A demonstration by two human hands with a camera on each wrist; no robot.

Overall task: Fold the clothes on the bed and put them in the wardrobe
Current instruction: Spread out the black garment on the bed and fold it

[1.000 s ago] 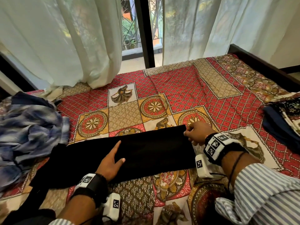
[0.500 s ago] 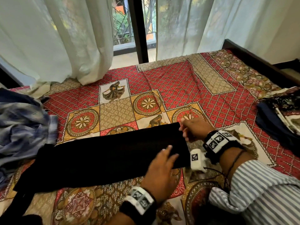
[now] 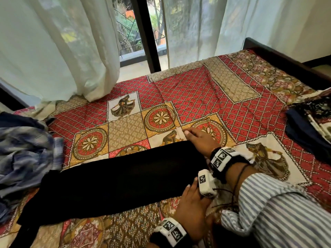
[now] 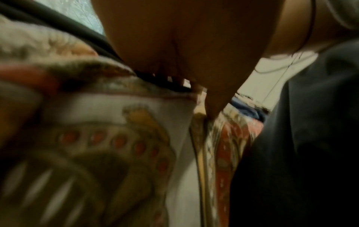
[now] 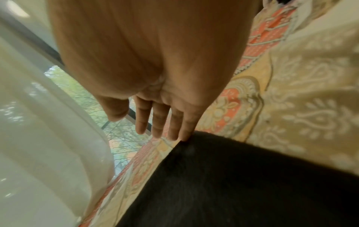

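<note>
Both hands lie at the black garment's (image 3: pixel 114 178) right end: right hand (image 3: pixel 202 140) fingers straight, left hand (image 3: pixel 191 208) fingers hidden.

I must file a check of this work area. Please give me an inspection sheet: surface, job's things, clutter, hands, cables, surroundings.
Surface: bed with patterned red bedspread.
Job's things: black garment lying flat in a long band.
Clutter: rumpled blue checked clothes on the left; dark folded clothes on the right.
Hands: left hand at the garment's near right corner, grip unclear; right hand with fingers straight at its far right corner.
Cables: thin black cable by the right wrist.
Surroundings: white curtains, window frame.
</note>
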